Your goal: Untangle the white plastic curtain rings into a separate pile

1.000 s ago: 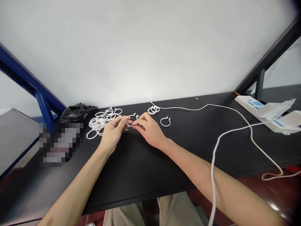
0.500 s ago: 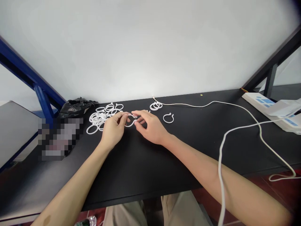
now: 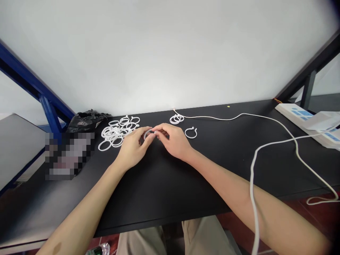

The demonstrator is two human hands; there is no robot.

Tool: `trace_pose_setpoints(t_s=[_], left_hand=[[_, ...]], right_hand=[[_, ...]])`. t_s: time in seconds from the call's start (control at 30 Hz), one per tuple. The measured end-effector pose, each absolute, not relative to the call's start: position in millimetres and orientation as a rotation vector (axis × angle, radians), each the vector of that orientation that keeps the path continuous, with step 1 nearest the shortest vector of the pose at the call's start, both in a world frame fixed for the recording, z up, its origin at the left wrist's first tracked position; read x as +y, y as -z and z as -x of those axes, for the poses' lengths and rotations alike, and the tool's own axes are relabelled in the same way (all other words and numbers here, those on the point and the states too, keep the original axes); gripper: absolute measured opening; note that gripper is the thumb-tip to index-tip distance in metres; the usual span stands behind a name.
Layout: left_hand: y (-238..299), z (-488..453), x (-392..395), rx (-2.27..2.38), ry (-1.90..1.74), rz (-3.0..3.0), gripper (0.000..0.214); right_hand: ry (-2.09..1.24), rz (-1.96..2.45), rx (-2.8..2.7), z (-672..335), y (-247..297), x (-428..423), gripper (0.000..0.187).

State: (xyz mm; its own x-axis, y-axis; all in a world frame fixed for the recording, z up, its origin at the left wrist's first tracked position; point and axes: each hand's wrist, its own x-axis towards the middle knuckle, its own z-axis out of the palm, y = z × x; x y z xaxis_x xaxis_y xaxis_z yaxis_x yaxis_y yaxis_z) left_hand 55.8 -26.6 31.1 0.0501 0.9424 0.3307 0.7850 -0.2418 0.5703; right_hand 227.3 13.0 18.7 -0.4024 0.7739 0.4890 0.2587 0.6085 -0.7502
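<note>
Between my hands, just above the black table, is a white plastic ring, partly covered by fingers. My left hand grips its left side with thumb and fingers. With thumb and forefinger, my right hand pinches the ring's right end, where its tips meet. Left of my left hand lies a pile of white rings. A small stack of rings sits beyond my right hand, and a single ring with parted ends rests to the right of it.
A white cable runs across the black table and over my right forearm. White boxes with blue labels stand at the right. A crumpled black plastic bag lies at the back left, beside a blue metal frame.
The ring's two open ends have come together in my right fingers. My left thumb has moved right, toward those ends. The other rings lie as before.
</note>
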Motion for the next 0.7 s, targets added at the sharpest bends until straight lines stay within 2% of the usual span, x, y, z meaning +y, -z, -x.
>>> trace_pose_setpoints(t_s=[0.3,0.37,0.47,0.57,0.7], left_hand=[[-28.6,-49.7,-26.2,1.778,-0.949,-2.107,0.043],[-27.3,-42.3,-21.3,1.889,-0.993,-2.139,0.045],[-25.5,-24.1,-8.6,2.179,-1.052,-2.181,0.047],[-23.8,-3.6,4.2,2.451,-0.929,-2.091,0.049],[-22.5,11.4,6.7,2.536,-0.755,-2.033,0.049]], right_hand=[[-0.797,0.893,-1.988,-229.3,-17.2,13.6,0.027],[-0.674,1.023,-2.033,-230.2,-14.7,14.7,0.031],[-0.432,1.218,-2.113,-231.5,-12.8,16.5,0.024],[-0.322,1.289,-2.151,-232.0,-13.2,17.2,0.022],[-0.225,1.335,-2.182,-233.4,-12.4,18.1,0.024]])
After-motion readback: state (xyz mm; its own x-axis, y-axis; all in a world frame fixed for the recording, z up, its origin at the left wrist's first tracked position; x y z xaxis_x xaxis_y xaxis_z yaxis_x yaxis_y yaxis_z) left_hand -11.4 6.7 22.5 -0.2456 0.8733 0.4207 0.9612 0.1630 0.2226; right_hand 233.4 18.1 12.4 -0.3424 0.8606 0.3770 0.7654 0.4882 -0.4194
